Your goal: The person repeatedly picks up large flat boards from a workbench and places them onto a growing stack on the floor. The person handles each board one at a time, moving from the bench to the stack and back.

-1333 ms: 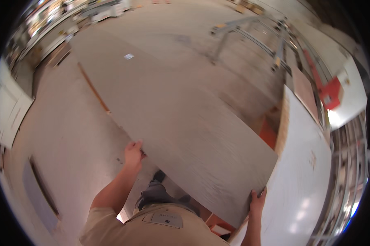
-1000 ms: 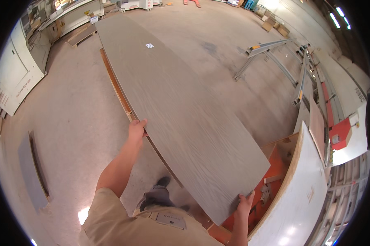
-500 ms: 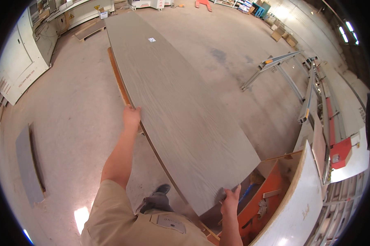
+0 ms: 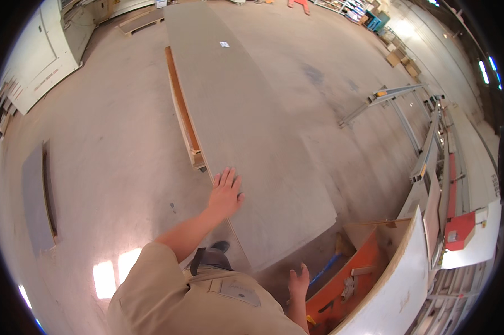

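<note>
Now resting left hand (image 4: 225,195), spread flat, along left edge of grey wood-grain panel (image 4: 257,134), lengthwise from lower centre to upper centre-left; holding right hand (image 4: 298,282) empty, loosely uncurled, just off its lower end.

Your panel (image 4: 263,145) is grey-brown with faint streaked grain; white label (image 4: 224,44), dark marks, toward far end. Strip (image 4: 182,103) at its left edge: orange-brown. You wear a tan shirt (image 4: 157,285), grey patch (image 4: 239,293). Near right: orange board (image 4: 325,304), white sheet (image 4: 402,290). Beyond these, red box (image 4: 460,230).
</note>
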The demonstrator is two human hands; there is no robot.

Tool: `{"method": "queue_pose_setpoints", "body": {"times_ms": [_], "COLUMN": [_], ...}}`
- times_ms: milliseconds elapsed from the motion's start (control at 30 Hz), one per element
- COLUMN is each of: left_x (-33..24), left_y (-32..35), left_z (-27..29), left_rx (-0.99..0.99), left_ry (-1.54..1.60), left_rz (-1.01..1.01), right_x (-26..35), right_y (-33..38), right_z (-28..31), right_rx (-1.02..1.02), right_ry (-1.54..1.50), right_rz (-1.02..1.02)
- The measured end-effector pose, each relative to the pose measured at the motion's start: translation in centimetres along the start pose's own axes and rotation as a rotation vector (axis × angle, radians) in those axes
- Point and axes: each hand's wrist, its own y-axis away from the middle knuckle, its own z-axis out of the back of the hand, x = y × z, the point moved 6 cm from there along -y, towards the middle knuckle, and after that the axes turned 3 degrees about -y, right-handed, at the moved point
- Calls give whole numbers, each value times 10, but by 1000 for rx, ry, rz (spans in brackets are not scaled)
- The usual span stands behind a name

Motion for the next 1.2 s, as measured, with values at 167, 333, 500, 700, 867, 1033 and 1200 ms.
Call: {"method": "queue_pose_setpoints", "body": {"times_ms": [167,333,500,700,867,1033,1200], "left_x": [-1,-6,-21,101,316,448,501], "left_y": [-5,9,85,195,274,282,276], "left_z": [-4,-9,4,-10,8,83,134], "left_rx": [48,32,99,284,392,154,91], "left_ry": [21,25,129,459,198,219,196], "left_rz": [29,-19,-269,384,1086,1119,1321], "right_x": [-4,-1,46,148,255,379,507], "right_y": [-10,-27,-45,-57,-69,-65,-43], "right_z": [-15,-18,-7,-24,-87,-207,-300], "right_rx": [16,73,-64,-42,-23,209,437], "right_ry": [-35,-64,-222,-213,-188,-44,-98], "right_rz": [84,176,211,415,563,675,957]}}
